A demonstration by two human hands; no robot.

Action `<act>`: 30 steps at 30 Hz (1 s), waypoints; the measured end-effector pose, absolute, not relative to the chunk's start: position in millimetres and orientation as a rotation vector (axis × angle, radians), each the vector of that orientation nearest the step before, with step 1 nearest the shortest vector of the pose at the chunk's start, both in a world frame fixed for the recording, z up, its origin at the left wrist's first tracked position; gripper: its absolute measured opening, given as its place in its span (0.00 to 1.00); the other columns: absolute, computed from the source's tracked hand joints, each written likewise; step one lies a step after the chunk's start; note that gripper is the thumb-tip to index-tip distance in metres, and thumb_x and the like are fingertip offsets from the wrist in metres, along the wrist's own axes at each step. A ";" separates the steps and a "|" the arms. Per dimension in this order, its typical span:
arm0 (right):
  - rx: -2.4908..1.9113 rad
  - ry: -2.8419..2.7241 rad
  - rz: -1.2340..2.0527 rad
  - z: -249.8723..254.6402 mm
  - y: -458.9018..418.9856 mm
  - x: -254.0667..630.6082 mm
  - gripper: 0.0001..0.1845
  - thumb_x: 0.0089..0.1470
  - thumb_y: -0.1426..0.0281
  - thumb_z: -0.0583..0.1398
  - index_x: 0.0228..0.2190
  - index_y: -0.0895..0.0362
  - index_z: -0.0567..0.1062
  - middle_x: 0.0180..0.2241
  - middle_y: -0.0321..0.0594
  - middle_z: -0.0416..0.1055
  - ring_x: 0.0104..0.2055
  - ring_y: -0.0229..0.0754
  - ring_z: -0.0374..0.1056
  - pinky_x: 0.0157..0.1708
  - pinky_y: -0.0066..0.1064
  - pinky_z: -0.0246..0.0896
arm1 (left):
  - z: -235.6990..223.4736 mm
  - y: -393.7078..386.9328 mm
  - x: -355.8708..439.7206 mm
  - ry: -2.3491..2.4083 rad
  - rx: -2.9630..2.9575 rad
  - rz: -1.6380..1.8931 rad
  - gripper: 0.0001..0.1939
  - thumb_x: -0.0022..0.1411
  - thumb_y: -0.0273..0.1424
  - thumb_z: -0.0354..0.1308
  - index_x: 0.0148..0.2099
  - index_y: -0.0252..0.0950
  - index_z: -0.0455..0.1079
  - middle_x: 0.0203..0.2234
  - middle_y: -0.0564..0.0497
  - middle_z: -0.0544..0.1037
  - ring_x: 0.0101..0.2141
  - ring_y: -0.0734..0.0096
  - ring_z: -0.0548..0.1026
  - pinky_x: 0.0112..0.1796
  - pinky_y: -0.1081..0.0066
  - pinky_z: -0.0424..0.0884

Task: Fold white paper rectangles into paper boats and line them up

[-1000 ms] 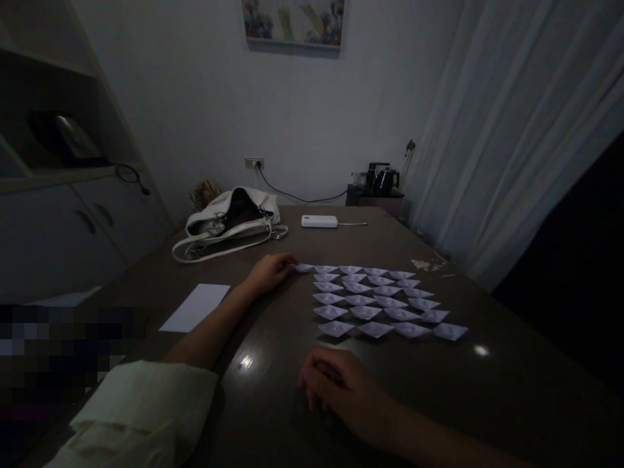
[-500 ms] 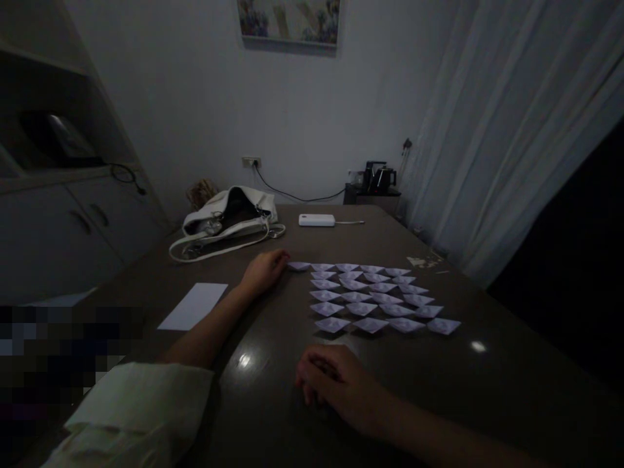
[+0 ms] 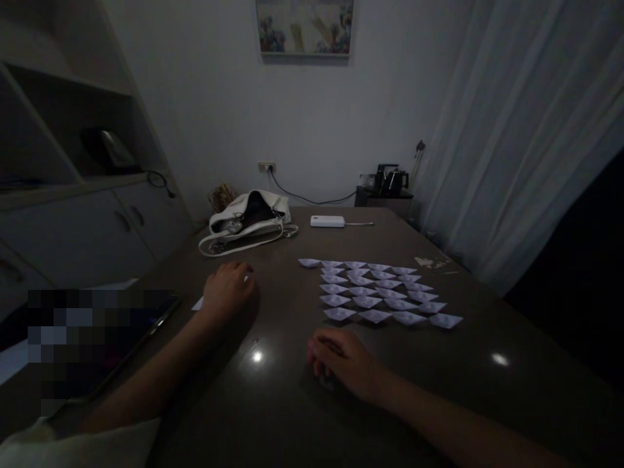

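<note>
- From where I stand, the left hand (image 3: 228, 286) is left of the frame's centre, over a white paper sheet (image 3: 198, 303); bits of the sheet show past the wrist side and the fingers.
- Its fingers are bent, but in this dim light I cannot tell whether the grip pinches the paper or only lies over it.
- The right hand (image 3: 344, 361) rests on the table (image 3: 287, 409), just below the frame's centre, fingers curled in and pressed loosely together, with nothing seen between them.
- The folded paper boats (image 3: 366, 301) stand in close rows right of centre, between the right hand and the far end of the table.
- One boat (image 3: 309, 263) sits at the left end of the farthest row, jutting out past the rows nearer me.
- A white bag (image 3: 273, 204) lies open at upper left of centre, its strap trailing on the tabletop.
- Near the far edge, a white power bank (image 3: 327, 221) lies flat, a short cable (image 3: 359, 224) pointing right.
- Pale scraps (image 3: 425, 262) lie right of the boats.
- At lower left is a dark flat device (image 3: 163, 316), mostly blurred out.
</note>
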State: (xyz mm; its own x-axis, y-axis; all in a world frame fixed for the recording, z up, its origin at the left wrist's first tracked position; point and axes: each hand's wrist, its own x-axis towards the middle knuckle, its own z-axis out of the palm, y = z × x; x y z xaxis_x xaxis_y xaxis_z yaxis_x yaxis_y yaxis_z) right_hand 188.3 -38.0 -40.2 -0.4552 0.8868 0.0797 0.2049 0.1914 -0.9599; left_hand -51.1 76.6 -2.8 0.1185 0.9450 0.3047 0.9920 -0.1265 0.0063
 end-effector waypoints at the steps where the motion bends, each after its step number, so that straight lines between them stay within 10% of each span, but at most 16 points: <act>1: -1.027 -1.804 1.300 -39.5 -38.1 188.0 0.23 0.60 0.55 0.51 0.27 0.60 0.71 0.22 0.37 0.67 0.23 0.34 0.63 0.24 0.24 0.56 | -0.8 73.1 -61.0 -2.002 -2.168 -0.318 0.16 0.62 0.36 0.48 0.47 0.35 0.69 0.46 0.41 0.73 0.47 0.52 0.70 0.42 0.61 0.68; 8: -1.026 -1.802 1.306 -38.9 -39.2 184.2 0.24 0.59 0.53 0.51 0.26 0.60 0.71 0.21 0.37 0.67 0.23 0.34 0.63 0.23 0.24 0.55 | -6.4 67.1 -95.5 -2.273 -2.107 -0.085 0.32 0.59 0.49 0.50 0.54 0.26 0.63 0.47 0.32 0.73 0.47 0.48 0.71 0.44 0.61 0.67; 30: -1.043 -1.813 1.339 -37.8 -40.7 184.8 0.24 0.59 0.53 0.51 0.26 0.60 0.71 0.21 0.36 0.66 0.22 0.34 0.63 0.22 0.24 0.55 | 4.3 54.1 -73.1 -2.189 -2.071 0.106 0.20 0.62 0.35 0.51 0.50 0.23 0.64 0.42 0.32 0.76 0.43 0.47 0.75 0.40 0.63 0.71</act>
State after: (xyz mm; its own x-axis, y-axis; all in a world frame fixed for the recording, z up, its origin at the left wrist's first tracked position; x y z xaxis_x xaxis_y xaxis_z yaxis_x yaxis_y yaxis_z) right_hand 184.8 -40.7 -37.8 -0.4751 0.8790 0.0407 0.2197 0.1633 -0.9618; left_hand -73.1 54.1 4.3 -0.0525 0.9977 0.0431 0.9889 0.0579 -0.1371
